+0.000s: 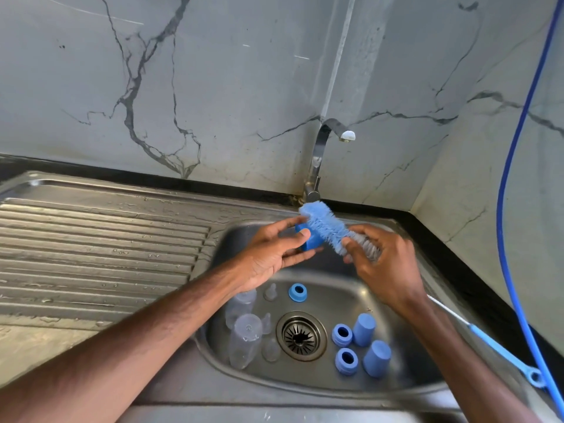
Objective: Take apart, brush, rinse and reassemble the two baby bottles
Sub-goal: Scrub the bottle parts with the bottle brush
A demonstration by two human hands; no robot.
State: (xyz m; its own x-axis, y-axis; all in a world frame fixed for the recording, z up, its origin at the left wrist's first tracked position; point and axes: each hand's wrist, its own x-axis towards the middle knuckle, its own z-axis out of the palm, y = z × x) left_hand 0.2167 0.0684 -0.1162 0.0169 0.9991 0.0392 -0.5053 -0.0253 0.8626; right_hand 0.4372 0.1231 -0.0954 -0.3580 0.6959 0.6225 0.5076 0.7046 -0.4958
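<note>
My left hand [274,248] holds a blue bottle cap [309,239] over the steel sink [381,285]. My right hand [384,264] grips a blue bristle bottle brush [323,227], whose bristles press against the cap. The brush's long handle [503,349] runs back past my right wrist. In the basin lie two clear bottle bodies [244,334], clear teats [270,293], three blue collar rings [297,293] and two more blue caps [364,328].
The round drain [300,335] sits mid-basin. A curved tap [323,154] rises behind the sink with no water running. A ribbed, wet draining board [100,245] lies to the left. A blue hose [512,209] hangs along the right wall.
</note>
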